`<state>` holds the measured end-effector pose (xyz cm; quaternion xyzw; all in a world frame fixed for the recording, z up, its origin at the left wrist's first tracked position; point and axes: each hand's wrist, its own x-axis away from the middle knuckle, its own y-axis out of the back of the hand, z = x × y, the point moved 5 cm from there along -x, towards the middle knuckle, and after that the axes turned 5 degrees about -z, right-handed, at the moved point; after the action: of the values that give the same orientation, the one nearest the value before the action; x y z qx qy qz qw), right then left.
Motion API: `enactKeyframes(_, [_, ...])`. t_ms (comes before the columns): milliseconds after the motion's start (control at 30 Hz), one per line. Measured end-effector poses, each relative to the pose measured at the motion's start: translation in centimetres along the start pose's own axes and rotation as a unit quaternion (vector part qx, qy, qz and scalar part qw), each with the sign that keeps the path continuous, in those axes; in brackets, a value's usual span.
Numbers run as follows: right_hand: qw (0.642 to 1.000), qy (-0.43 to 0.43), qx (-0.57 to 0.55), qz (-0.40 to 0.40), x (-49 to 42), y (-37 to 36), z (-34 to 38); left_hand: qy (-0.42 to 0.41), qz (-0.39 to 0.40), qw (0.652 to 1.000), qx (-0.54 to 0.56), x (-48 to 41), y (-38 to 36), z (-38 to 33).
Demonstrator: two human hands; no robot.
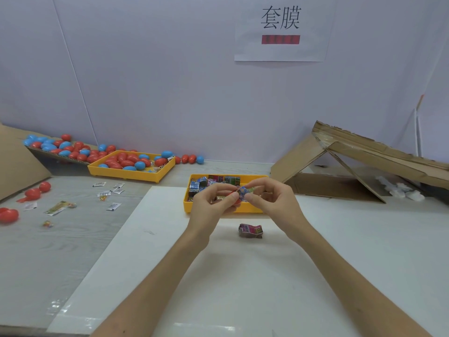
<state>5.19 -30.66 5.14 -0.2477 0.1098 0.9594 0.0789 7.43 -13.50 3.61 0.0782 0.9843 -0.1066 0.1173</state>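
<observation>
Above the yellow tray [252, 176], the raised left grip [211, 205] pinches a red egg [236, 203], the right grip [272, 200] its printed sleeve [243, 192].

Grey table [60, 251] bearing white board [340, 251], egg tray [126, 175], sleeve tray [255, 176], loose red eggs [32, 193], sachets [113, 207], cardboard [340, 188].

Pinned on the wall, a paper sign [280, 30]. At back left, a yellow tray [126, 175] of red and blue eggs [126, 163], beside a cardboard ramp [56, 155] bearing more. Scattered over the grey table [48, 263], small packets [113, 206]. On a white board [218, 276], a crumpled wrapper [251, 231]. At right, a collapsed cardboard box [364, 152].
</observation>
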Motion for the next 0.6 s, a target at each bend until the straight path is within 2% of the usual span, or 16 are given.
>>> enactKeyframes(100, [1.000,-0.021,-0.017,-0.007,-0.14,0.41,0.00,0.040,0.013,0.997,0.066,0.00,-0.01,0.13])
enactKeyframes(233, [0.998,-0.055,-0.022,0.029,0.01,0.22,-0.38,0.074,0.033,0.992,0.099,0.03,-0.18,0.36])
enactKeyframes(400, [0.996,-0.055,-0.017,0.067,0.25,-0.31,-0.29,0.095,0.049,0.991,0.076,0.05,-0.17,0.45])
enactKeyframes(600, [0.997,-0.035,0.004,0.066,0.18,-0.08,-0.22,0.137,0.061,0.977,0.149,0.18,-0.39,0.75])
